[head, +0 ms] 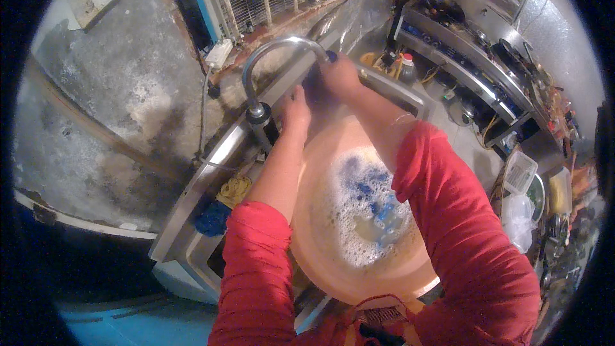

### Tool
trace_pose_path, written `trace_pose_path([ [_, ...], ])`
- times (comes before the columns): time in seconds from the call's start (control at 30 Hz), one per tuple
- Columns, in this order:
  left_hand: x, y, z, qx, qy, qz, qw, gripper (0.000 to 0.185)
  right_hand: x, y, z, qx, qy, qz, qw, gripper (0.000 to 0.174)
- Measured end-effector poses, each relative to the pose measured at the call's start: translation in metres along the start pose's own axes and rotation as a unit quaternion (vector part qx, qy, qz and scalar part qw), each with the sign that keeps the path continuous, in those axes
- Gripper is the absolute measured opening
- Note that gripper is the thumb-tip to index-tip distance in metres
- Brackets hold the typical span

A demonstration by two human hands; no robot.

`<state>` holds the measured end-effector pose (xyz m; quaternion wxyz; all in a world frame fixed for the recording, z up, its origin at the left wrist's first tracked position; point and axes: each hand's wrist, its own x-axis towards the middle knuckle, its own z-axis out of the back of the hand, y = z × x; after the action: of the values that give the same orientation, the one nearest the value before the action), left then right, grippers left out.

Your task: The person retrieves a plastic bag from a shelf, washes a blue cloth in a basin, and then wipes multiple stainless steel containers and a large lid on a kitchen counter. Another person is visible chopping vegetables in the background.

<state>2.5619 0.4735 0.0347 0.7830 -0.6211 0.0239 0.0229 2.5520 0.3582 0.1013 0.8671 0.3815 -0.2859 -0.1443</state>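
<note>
An orange plastic basin rests on the metal sink, holding foamy water with blue cloth in it. Beyond its far edge, my right hand is at the outlet of a curved chrome faucet, closed on a dark blue cloth. Lower and to the left, my left hand is beside the same dark cloth; its fingers are partly hidden, so its grip is unclear. Both forearms reach over the basin, in red sleeves.
A yellow cloth and a dark blue cloth bundle lie left of my left forearm. The metal sink rim runs along a stained wall. At right stand a bottle with a red cap, a metal stove counter and plastic containers.
</note>
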Motion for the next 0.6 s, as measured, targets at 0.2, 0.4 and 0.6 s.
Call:
trace_pose_path([
  [0.2, -0.003, -0.004, 0.009, -0.544, 0.296, 0.173, 0.766, 0.075, -0.066, 0.017, -0.008, 0.045, 0.075, 0.120, 0.989, 0.043],
  [0.4, 0.000, -0.008, 0.012, -0.497, 0.359, 0.277, 0.740, 0.082, -0.107, 0.018, 0.012, 0.074, 0.043, 0.298, 0.951, 0.034],
  [0.6, 0.014, 0.023, -0.020, -0.646, 0.412, -0.063, 0.639, 0.033, -0.067, 0.059, 0.018, 0.033, 0.149, 0.086, 0.985, 0.039],
])
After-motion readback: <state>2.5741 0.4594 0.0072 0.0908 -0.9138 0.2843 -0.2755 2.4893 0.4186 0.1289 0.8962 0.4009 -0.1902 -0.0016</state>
